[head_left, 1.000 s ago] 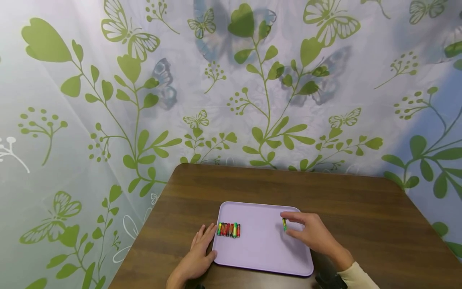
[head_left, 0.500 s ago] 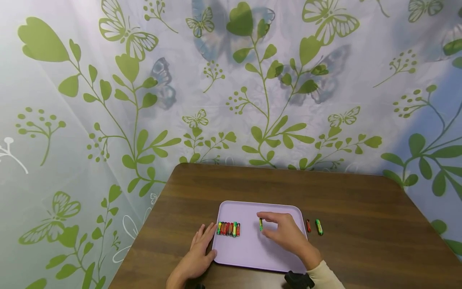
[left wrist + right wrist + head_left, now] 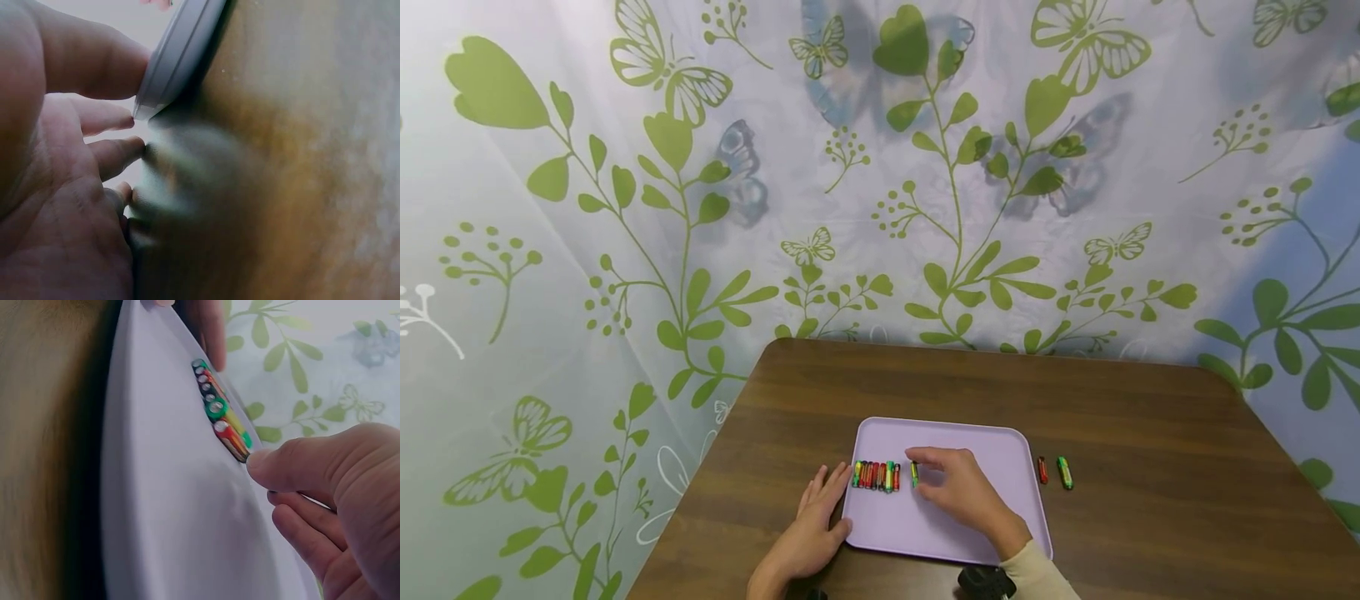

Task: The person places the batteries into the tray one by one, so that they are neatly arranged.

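Note:
A row of several small red, green and yellow batteries (image 3: 876, 477) lies along the left side of the lilac tray (image 3: 955, 533). Between thumb and index finger, my right hand (image 3: 964, 493) pinches a green-and-yellow battery (image 3: 914, 474) just right of that row, above the tray. In the right wrist view the thumb (image 3: 290, 464) hides the held battery, while the row (image 3: 219, 412) shows end-on beyond it. My left hand (image 3: 808, 529) rests at the tray's left edge with fingers extended. Its thumb (image 3: 100, 65) touches the rim (image 3: 175, 62).
Right of the tray, a red battery (image 3: 1042, 470) and a larger green battery (image 3: 1065, 472) lie on the brown wooden table (image 3: 1165, 442). A black device (image 3: 985, 582) sits at the right wrist. Behind the table hangs a curtain (image 3: 850, 275) printed with leaves and butterflies.
My right hand has moved left across the tray with the green-and-yellow battery, close to the row. The two batteries on the table have come into sight. My left hand stays put.

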Action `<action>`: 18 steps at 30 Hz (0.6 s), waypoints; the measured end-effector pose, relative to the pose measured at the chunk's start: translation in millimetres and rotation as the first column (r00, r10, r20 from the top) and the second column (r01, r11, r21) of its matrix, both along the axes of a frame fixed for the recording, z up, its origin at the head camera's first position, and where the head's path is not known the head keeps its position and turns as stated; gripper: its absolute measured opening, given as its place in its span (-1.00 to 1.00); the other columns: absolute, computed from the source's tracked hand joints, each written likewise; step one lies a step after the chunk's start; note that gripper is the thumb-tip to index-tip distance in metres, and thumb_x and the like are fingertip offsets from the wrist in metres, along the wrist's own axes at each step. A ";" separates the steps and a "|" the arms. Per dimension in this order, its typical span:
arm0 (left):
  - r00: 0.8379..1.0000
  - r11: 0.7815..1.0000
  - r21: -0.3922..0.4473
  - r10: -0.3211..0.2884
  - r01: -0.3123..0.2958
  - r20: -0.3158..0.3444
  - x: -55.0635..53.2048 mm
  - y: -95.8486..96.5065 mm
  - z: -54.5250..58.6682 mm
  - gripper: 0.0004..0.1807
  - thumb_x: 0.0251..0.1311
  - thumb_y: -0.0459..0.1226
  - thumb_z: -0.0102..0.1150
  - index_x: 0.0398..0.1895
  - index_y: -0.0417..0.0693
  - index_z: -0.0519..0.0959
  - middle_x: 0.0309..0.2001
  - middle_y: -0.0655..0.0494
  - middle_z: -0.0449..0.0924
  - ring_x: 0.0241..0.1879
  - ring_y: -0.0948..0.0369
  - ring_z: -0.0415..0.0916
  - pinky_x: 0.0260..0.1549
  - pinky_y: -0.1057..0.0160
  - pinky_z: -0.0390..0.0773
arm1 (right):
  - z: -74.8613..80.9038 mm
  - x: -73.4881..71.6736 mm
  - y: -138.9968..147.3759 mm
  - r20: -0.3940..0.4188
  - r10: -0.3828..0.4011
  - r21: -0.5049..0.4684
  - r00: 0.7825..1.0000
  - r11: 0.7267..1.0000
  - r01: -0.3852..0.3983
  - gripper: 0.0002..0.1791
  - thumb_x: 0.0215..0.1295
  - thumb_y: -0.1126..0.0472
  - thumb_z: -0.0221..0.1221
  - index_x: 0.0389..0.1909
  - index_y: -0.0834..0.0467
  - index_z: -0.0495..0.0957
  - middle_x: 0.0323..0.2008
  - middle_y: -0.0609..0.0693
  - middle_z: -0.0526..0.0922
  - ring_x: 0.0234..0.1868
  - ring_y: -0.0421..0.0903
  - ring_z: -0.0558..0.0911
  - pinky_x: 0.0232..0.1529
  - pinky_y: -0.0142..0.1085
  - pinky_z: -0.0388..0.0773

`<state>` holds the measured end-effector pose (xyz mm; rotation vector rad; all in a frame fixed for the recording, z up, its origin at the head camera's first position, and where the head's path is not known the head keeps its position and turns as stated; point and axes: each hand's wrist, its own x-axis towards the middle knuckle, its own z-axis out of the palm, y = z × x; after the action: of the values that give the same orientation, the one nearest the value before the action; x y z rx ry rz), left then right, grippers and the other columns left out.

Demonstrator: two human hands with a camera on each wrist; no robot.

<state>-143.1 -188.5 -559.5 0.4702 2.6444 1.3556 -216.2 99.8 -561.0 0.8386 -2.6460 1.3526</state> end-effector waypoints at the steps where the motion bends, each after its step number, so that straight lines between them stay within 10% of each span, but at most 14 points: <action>1: 1.000 1.000 0.001 -0.002 0.002 -0.002 -0.2 0.1 0.0 -0.15 0.37 -0.47 0.21 0.72 -0.25 0.19 0.74 -0.33 0.07 0.74 -0.43 -0.35 0.61 -0.52 -0.39 | -0.6 -0.2 -2.3 -0.006 0.003 0.003 1.000 1.000 -0.003 -0.45 0.15 0.46 0.48 0.22 0.25 0.75 0.15 0.06 0.85 0.13 0.08 0.85 0.22 -0.10 0.77; 18: 1.000 1.000 0.002 -0.008 0.008 -0.003 1.4 0.7 0.5 -0.15 0.36 -0.47 0.19 0.72 -0.30 0.17 0.73 -0.37 0.06 0.74 -0.45 -0.37 0.59 -0.52 -0.42 | -7.7 -0.7 -24.3 -0.166 -0.008 0.122 0.986 0.992 0.029 -0.47 0.09 0.41 0.54 0.16 0.20 0.78 0.08 0.04 0.87 0.11 0.00 0.84 0.19 -0.05 0.77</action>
<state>-141.6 -187.8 -559.0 0.4826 2.6407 1.3571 -216.9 75.5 -568.7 0.8949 -2.6229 1.0717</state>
